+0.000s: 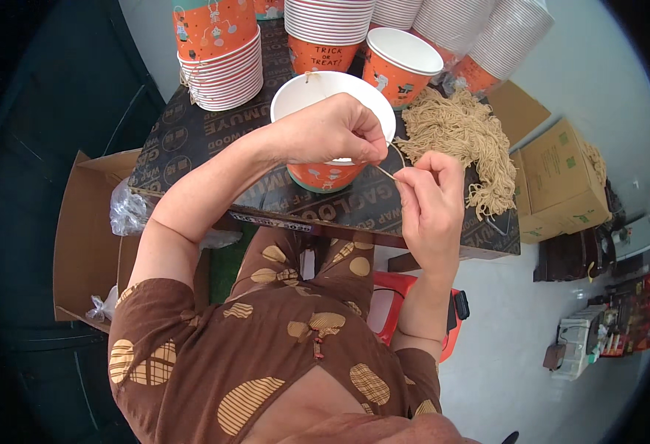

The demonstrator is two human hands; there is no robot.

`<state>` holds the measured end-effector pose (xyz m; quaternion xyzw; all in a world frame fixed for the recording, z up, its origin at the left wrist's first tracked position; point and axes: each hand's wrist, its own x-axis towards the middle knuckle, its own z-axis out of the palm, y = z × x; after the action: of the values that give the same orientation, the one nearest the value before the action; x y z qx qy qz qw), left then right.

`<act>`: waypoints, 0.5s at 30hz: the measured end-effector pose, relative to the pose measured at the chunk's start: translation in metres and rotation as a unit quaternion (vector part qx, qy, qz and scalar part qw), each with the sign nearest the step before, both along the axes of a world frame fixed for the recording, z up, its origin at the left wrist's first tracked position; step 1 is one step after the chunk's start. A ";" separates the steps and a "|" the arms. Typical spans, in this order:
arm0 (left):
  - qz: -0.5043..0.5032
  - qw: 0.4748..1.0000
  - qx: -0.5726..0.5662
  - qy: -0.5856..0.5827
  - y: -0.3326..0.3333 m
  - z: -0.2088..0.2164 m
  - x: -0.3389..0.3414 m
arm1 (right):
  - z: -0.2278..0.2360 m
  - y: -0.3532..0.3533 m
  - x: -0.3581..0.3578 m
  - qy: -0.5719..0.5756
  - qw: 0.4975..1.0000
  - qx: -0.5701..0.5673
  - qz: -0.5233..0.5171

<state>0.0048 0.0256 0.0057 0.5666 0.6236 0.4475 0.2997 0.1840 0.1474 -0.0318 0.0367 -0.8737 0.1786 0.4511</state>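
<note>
An orange paper bucket with a white inside and printed figures stands upright at the near edge of the table. Above its right rim, my left hand is closed in a pinch on a thin tan cord. My right hand pinches the same cord just right of the bucket, and a short length runs between the hands, with a loop curving up by the rim. A small bit of cord shows at the bucket's far rim. My left hand and forearm cover part of the bucket's mouth.
A heap of tan cords lies right of the bucket on the dark printed table. Behind stand another orange bucket and several nested stacks. Cardboard boxes flank the table; a red stool is below.
</note>
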 end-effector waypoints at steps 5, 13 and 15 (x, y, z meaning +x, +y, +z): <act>0.025 0.997 0.002 -0.072 0.003 -0.005 -0.001 | 0.000 -0.002 -0.004 0.024 0.999 0.014 -0.029; 0.025 0.998 0.005 -0.054 0.002 -0.004 -0.004 | -0.006 0.002 -0.016 0.050 0.996 0.044 -0.065; 0.027 0.998 0.008 -0.050 0.002 -0.004 -0.004 | -0.008 0.006 -0.020 0.092 0.991 0.053 -0.084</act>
<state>0.0010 0.0277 0.0018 0.5287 0.6192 0.4887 0.3136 0.1636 0.1530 -0.0401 0.0035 -0.8364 0.0897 0.5407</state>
